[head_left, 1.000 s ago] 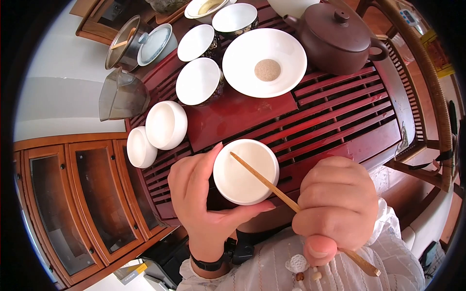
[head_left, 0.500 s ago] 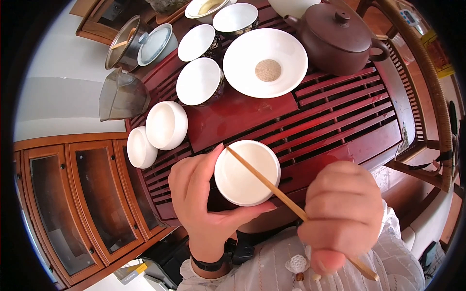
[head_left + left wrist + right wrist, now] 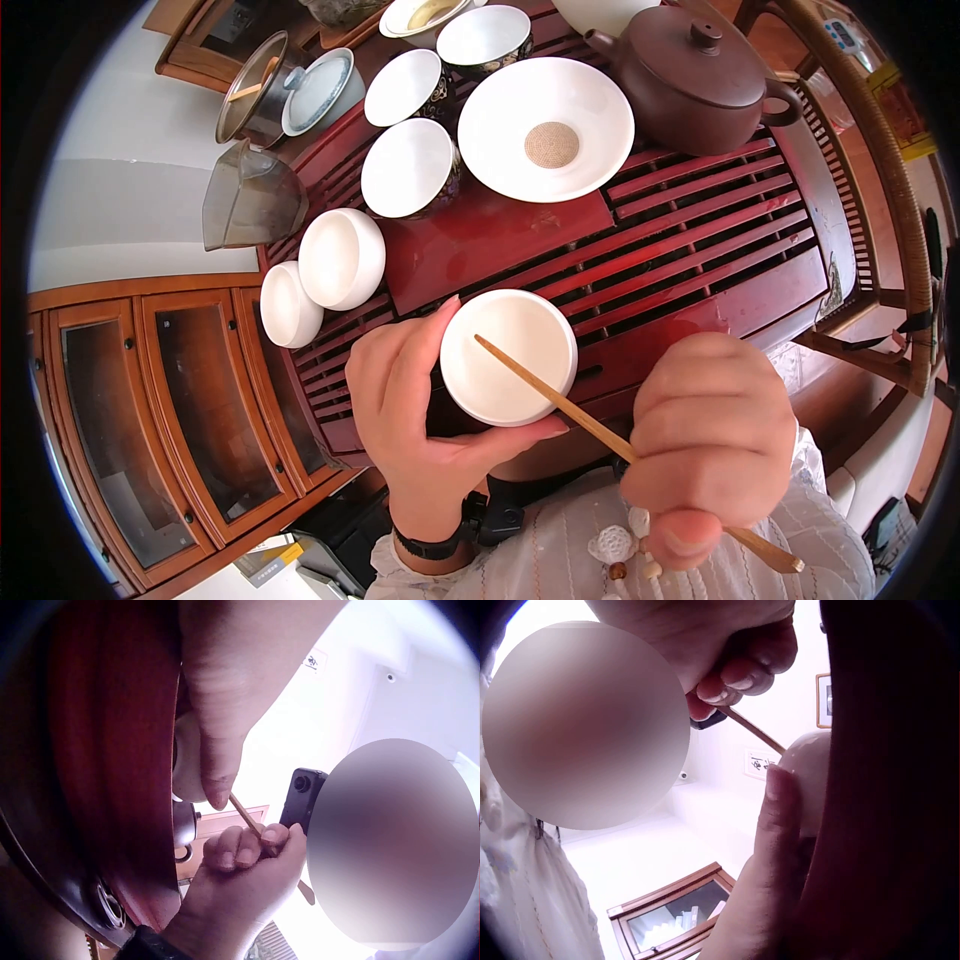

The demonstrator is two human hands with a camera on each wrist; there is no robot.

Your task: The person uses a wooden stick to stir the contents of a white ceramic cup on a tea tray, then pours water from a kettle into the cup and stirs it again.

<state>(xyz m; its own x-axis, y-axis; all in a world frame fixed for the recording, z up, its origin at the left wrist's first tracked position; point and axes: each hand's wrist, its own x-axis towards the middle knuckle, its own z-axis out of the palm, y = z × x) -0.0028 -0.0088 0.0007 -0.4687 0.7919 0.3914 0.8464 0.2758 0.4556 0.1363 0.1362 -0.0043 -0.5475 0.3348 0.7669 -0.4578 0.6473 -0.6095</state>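
Observation:
A white cup (image 3: 510, 385) is tilted toward the head camera near the tray's front edge. My left hand (image 3: 415, 400) grips it, thumb and fingers on opposite sides of its rim. A thin wooden stick (image 3: 570, 405) is held in my right hand (image 3: 712, 440), whose fingers curl round it; its narrow tip lies over the cup's opening, and whether it touches the inside I cannot tell. The wider end sticks out below the thumb. In the left wrist view the stick (image 3: 246, 815) runs from the right fist (image 3: 247, 877) toward the cup (image 3: 189, 761).
On the slatted red tray (image 3: 700, 255) stand two small white cups (image 3: 342, 258), several dark-patterned cups (image 3: 408, 168), a wide white bowl (image 3: 500, 130) and a brown teapot (image 3: 690, 85). A glass pitcher (image 3: 250, 200) and a lidded bowl (image 3: 320, 95) are at the left.
My right hand has shifted slightly right. The stick's tip moved up to the rim by my left fingertip, then back down over the cup's opening. My left hand has barely moved.

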